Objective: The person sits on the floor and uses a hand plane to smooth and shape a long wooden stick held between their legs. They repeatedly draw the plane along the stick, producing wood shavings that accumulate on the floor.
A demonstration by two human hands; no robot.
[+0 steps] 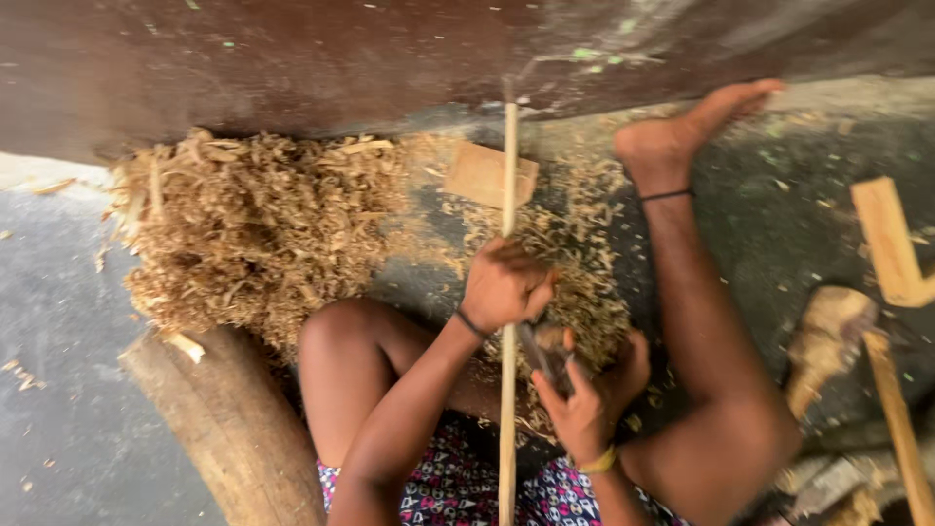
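A long thin wooden stick (508, 175) runs straight up the middle of the view, from my lap to the dark board at the top. My left hand (504, 284) is closed around the stick about halfway along it. Just below and to the right, my right hand (587, 394) grips a dark-bladed knife (542, 353) with a wooden handle, its blade lying against the stick. My bent legs frame the stick, and my right foot (682, 131) rests up near the board.
A big heap of wood shavings (253, 224) lies at the left on the grey floor. A thick log (229, 419) lies beside my left knee. A flat wood offcut (479, 173), a wooden plank piece (888, 242) and rough wooden tools (838, 341) lie around.
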